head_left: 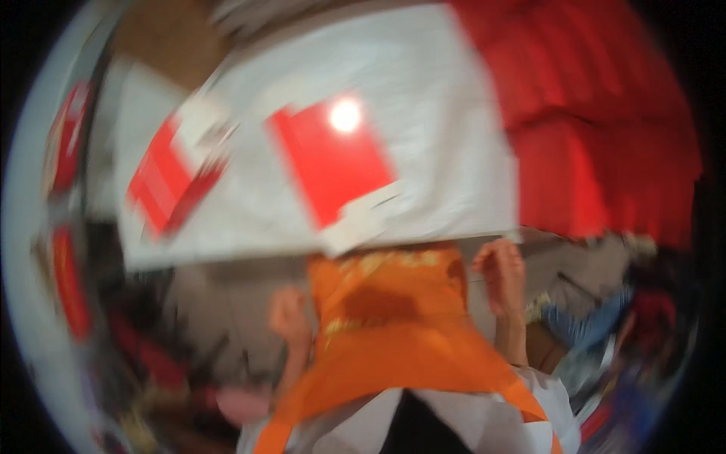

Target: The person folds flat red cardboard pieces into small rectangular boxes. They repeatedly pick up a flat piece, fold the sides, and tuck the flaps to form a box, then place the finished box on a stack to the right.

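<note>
The whole picture is smeared by motion. My left hand [291, 314] hangs below the front edge of a white table [454, 136], close to the left side of the orange apron [393, 318] I wear; its fingers look curled, but the blur hides any hold. My right hand [501, 274] is raised just under the table's front edge at the apron's right side, fingers bent, with nothing plainly in it. On the table lies a glossy red flat sheet or box [333, 163] with a white piece [363, 219] at its near corner.
A red and white flat package [170, 178] lies on the table's left part. Red cloth [597, 129] covers the right side. A brown board [162, 38] sits at the far left. Dark clutter with red items fills the lower left, and blue items the lower right.
</note>
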`<state>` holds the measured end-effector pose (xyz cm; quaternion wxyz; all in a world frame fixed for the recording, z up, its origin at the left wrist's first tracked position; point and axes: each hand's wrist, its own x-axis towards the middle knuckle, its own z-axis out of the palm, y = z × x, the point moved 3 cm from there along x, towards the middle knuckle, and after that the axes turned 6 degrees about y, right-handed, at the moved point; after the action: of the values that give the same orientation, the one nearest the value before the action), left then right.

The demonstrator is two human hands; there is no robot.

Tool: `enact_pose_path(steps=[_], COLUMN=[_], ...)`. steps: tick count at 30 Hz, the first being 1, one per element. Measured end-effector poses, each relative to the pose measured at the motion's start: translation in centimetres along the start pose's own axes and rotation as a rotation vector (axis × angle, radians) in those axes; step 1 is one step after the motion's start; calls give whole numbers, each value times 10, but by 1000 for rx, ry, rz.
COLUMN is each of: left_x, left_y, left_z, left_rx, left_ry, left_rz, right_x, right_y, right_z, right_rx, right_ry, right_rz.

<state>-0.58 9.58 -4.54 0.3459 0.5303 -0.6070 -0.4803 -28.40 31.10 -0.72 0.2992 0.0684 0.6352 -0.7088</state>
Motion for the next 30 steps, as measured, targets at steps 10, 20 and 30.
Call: enact_pose_path(steps=[10, 20, 30], left_x=[-103, -42, 53], left_y=[-255, -264, -252], left_z=[-26, 6, -37], left_rx=[982, 1020, 1188], left_ry=[-346, -505, -579], left_rz=[-788, -879, -974], right_x=[-67, -8, 95], right_y=[-128, -128, -141], right_z=[194, 289, 335], right_rx=[252, 131, 96], right_ry=[-1158, -1215, -1050], right_rz=[-852, -956, -1021])
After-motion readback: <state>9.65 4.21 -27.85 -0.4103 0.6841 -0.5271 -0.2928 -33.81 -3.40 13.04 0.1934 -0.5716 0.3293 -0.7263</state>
